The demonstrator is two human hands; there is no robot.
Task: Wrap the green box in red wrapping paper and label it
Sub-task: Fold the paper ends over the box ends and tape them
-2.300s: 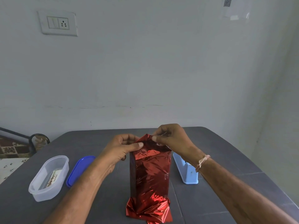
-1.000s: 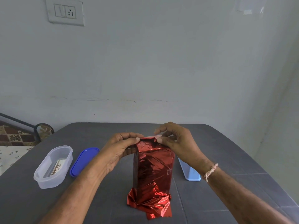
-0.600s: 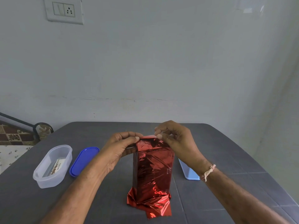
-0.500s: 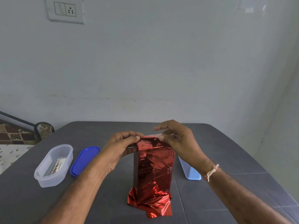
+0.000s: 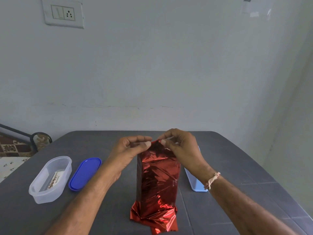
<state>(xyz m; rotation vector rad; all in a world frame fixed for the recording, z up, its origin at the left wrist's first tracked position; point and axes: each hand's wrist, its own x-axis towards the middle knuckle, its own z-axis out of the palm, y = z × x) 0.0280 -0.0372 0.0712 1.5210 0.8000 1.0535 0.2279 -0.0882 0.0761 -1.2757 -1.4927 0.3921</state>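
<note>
A tall box stands upright on the dark grey table (image 5: 237, 163), wrapped in shiny red wrapping paper (image 5: 158, 177) that hides the green box itself. Loose red paper crumples out at its base, toward me. My left hand (image 5: 131, 150) pinches the top left of the paper between thumb and fingers. My right hand (image 5: 181, 146) pinches the top right of the paper, where the foil rises to a small peak between both thumbs.
A clear oval plastic container (image 5: 50, 178) holding a printed card sits at the left, its blue lid (image 5: 84, 173) lying beside it. A light blue object (image 5: 194, 180) stands behind my right wrist. A wall with a socket plate (image 5: 62, 14) rises behind the table.
Both hands stayed at the top of the wrapped box. My fingertips have drawn closer together, and the top flap now stands pinched into a small peak instead of lying flat.
</note>
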